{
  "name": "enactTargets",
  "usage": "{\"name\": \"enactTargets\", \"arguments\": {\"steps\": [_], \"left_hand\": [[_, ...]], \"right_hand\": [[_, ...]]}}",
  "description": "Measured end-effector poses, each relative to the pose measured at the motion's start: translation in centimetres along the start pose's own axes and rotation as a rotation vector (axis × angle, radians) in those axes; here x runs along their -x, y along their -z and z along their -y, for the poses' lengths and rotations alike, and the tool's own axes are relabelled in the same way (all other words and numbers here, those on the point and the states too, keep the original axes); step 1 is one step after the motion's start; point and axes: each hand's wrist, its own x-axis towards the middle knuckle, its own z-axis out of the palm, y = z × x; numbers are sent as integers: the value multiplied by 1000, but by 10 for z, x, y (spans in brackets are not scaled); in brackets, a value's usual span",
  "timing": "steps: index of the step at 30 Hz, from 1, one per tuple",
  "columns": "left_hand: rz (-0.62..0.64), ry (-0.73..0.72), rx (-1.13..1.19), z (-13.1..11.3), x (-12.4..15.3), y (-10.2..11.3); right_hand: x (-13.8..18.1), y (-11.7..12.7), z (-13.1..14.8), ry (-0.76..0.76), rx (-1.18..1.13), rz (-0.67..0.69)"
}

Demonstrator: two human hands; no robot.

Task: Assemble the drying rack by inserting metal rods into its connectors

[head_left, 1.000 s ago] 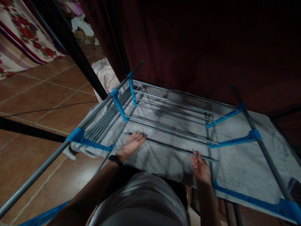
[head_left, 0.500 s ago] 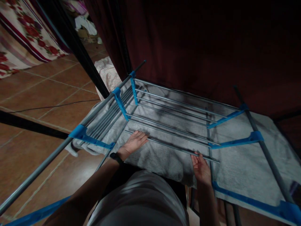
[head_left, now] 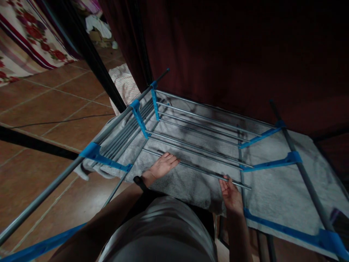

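Note:
A thin grey metal rod (head_left: 200, 170) lies crosswise in front of me, apart from the frame on its near side. My left hand (head_left: 164, 166) is closed over it left of its middle, palm down. Near the rod's right end, the fingers of my right hand (head_left: 231, 194) pinch it from below. Around it stands a partly assembled rack, with grey side tubes (head_left: 311, 185) and blue plastic brackets (head_left: 269, 164). Several rods (head_left: 201, 115) span between the far brackets. A near right bracket (head_left: 286, 227) holds no rod that I can see.
Grey cloth (head_left: 191, 189) covers the surface under the rack. More grey rods (head_left: 128, 125) lie together on it at the left. A dark red curtain (head_left: 245, 62) hangs behind. Brown floor tiles (head_left: 40, 105) and a dark cable (head_left: 62, 120) are at the left.
My left hand has shifted a little to the right along the rod. My right hand keeps its pinch near the right end, and the rack stands as before.

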Motion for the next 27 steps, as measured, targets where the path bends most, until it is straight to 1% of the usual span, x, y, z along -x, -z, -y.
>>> {"name": "enactTargets", "arguments": {"steps": [3,5,12,15,18,22,27], "left_hand": [[5,-20,-39,-3,0,-3],[-20,-43,-68,-3,1,-6],[-212,-150,-108,7,0,-17],[-286,-163,-79,12,-1,-19],[-372,-158,-48,19,-2,-16],[-475,-187,-57,25,-2,-6],[-526,-198,-67,25,-2,-3]], "right_hand": [[4,-4,1,-16,-33,1],[8,-10,3,-26,-49,5],[21,-37,11,-14,-127,55],[22,-45,17,8,-138,72],[22,-49,27,50,-171,42],[22,-51,47,92,-224,0],[22,-62,73,104,-234,27]]}}
